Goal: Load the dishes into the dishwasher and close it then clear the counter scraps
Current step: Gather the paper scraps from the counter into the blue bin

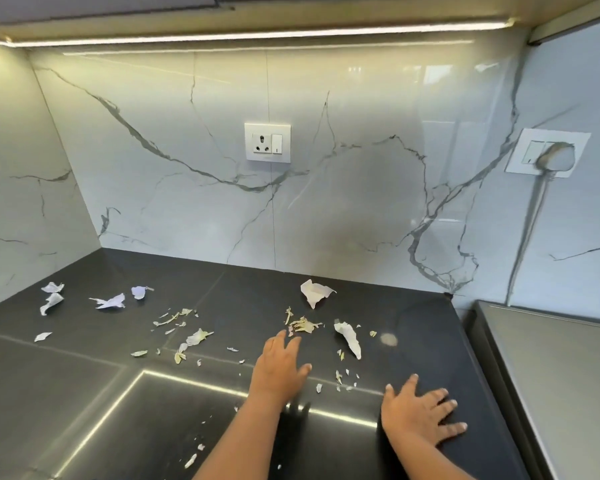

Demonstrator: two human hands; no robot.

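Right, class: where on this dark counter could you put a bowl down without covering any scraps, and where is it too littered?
Bare patches: the dark tiled counter at front left, and the back strip along the marble wall between the torn white paper bits and the crumpled white paper. Crowded: the middle, where pale vegetable peelings lie ahead of the left hand. The right hand lies flat at the right edge.

Both hands (350, 393) flat, fingers spread, on dark counter (84, 375) among scraps (302, 325)

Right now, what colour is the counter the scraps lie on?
Dark charcoal grey, nearly black, with thin tile seams; the counter shows best in the head view.
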